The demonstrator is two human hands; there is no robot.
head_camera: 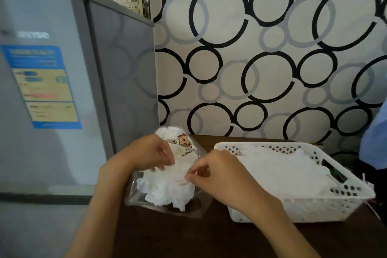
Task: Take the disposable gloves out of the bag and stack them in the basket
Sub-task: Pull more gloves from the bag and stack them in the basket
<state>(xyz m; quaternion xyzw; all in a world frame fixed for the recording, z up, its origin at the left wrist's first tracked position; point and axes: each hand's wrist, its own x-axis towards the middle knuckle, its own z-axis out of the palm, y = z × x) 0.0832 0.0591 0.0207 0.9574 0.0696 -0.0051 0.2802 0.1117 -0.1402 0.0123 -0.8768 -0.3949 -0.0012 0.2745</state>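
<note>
A clear plastic bag (184, 148) with a cartoon print lies on the dark table, left of centre. A crumpled bunch of white disposable gloves (167, 186) spills out of its near end. My left hand (150, 153) grips the bag and gloves from the left side. My right hand (211, 172) pinches a thin glove edge at the bunch's right side. To the right stands a white perforated basket (345, 192), with a flat layer of white gloves (278, 172) lying in it.
A grey fridge (52, 90) with a blue and yellow label rises close on the left. The wall with black and grey circles stands behind the dark wooden table (188, 236). A blue cloth (374, 138) hangs at the right edge.
</note>
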